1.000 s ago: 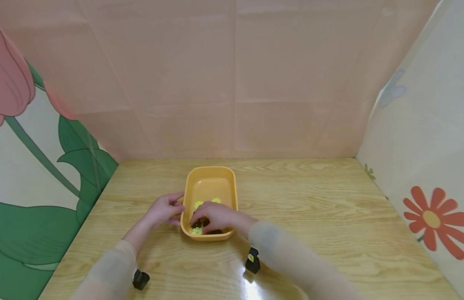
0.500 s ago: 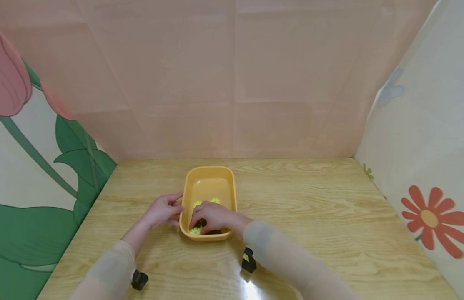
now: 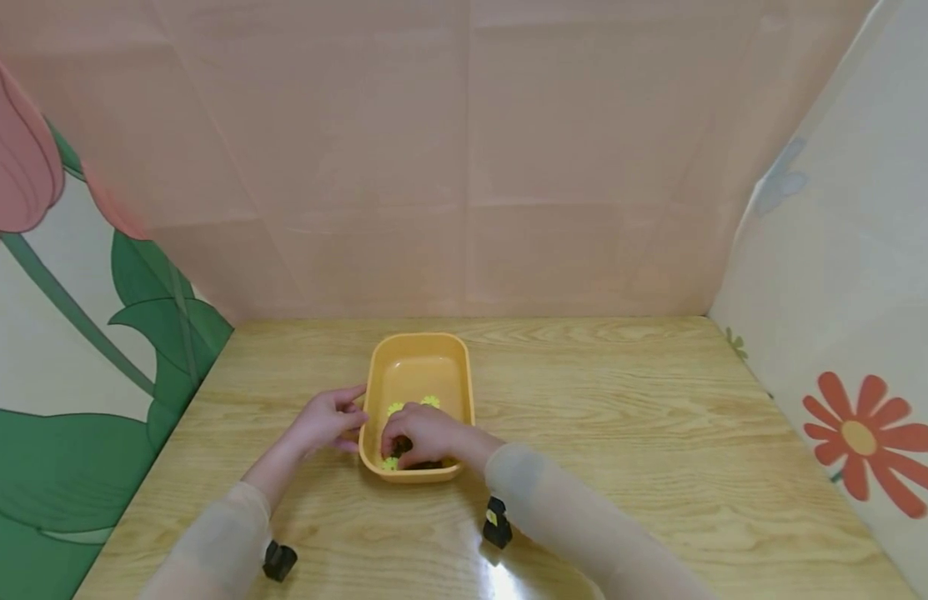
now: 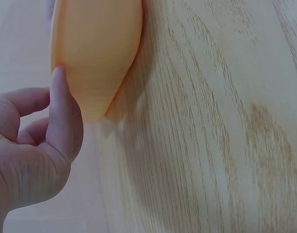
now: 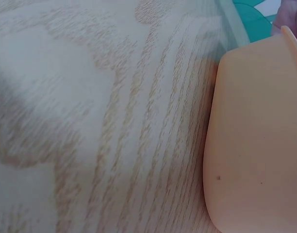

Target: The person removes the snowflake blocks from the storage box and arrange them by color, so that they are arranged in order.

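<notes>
A yellow-orange plastic basin (image 3: 422, 367) sits on the wooden table. My left hand (image 3: 324, 423) is at its left side; in the left wrist view a fingertip of the left hand (image 4: 37, 131) touches the rim, the other fingers loosely bent. My right hand (image 3: 426, 432) reaches down inside the near end, fingers bent over small dark brown pieces (image 3: 402, 448). Its fingertips are partly hidden, so whether they pinch a piece is unclear. Several yellow-green flower-shaped pieces lie around it, one a near flower piece (image 3: 390, 463), another a far flower piece (image 3: 430, 401).
Black wrist devices hang at both cuffs, a left device (image 3: 279, 561) and a right device (image 3: 497, 523). The wooden tabletop (image 3: 621, 400) surrounds the basin. A pinkish sheet (image 3: 464, 167) stands behind, with flower-printed panels (image 3: 861, 437) at both sides.
The right hand's thumb and fingers have drawn slightly closer together among the dark pieces. The left hand stays at the basin's rim. The view shifted slightly.
</notes>
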Action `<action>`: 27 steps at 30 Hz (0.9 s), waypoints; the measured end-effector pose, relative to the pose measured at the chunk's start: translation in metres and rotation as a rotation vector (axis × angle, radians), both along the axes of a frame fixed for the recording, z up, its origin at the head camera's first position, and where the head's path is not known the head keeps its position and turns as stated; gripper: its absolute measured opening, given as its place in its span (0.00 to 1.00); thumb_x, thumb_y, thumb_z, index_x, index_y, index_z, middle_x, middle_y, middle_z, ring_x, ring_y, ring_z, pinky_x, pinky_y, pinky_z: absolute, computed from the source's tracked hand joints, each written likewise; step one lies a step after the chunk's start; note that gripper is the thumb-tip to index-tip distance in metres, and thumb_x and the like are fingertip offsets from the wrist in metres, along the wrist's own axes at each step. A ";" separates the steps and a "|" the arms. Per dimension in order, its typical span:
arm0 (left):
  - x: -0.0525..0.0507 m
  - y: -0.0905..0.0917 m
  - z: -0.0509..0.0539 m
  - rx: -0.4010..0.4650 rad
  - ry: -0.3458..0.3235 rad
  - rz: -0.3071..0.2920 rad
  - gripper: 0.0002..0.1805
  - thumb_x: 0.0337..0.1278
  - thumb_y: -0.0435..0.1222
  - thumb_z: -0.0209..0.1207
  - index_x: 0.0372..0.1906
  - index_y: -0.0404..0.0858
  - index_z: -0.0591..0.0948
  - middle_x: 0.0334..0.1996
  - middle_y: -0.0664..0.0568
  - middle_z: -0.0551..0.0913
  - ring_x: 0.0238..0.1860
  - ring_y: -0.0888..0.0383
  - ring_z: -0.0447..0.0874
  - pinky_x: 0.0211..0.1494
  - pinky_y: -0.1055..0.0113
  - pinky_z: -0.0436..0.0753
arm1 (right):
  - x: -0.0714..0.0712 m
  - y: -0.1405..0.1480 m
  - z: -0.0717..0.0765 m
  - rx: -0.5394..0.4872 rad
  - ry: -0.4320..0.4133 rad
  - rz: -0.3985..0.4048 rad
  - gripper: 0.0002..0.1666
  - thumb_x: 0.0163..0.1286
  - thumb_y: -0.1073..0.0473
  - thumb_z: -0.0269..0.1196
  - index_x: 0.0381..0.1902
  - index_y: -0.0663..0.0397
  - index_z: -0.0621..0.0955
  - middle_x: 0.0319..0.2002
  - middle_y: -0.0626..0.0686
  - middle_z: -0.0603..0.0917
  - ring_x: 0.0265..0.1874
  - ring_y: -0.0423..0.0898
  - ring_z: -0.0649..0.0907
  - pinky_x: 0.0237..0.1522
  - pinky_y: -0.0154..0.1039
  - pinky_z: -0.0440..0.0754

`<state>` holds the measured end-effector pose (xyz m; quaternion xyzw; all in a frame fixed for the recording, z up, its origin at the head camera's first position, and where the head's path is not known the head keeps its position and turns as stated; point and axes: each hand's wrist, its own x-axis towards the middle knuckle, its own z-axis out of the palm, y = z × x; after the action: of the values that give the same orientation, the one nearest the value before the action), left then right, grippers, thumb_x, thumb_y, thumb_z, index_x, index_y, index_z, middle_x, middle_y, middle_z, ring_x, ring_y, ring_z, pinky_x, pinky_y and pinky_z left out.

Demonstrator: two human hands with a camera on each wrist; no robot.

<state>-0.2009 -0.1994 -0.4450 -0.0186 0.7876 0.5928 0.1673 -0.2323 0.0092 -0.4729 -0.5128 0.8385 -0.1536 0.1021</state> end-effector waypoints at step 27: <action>0.000 0.003 0.000 -0.013 -0.005 0.040 0.35 0.60 0.23 0.59 0.73 0.32 0.64 0.38 0.42 0.72 0.32 0.52 0.81 0.33 0.57 0.92 | -0.016 0.080 0.038 -0.514 -0.297 -0.332 0.04 0.67 0.62 0.68 0.39 0.53 0.85 0.35 0.44 0.84 0.38 0.41 0.81 0.48 0.39 0.84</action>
<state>-0.2005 -0.1967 -0.4451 -0.0369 0.7904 0.5909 0.1575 -0.2484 0.0897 -0.4353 -0.3504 0.8204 -0.4473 0.0642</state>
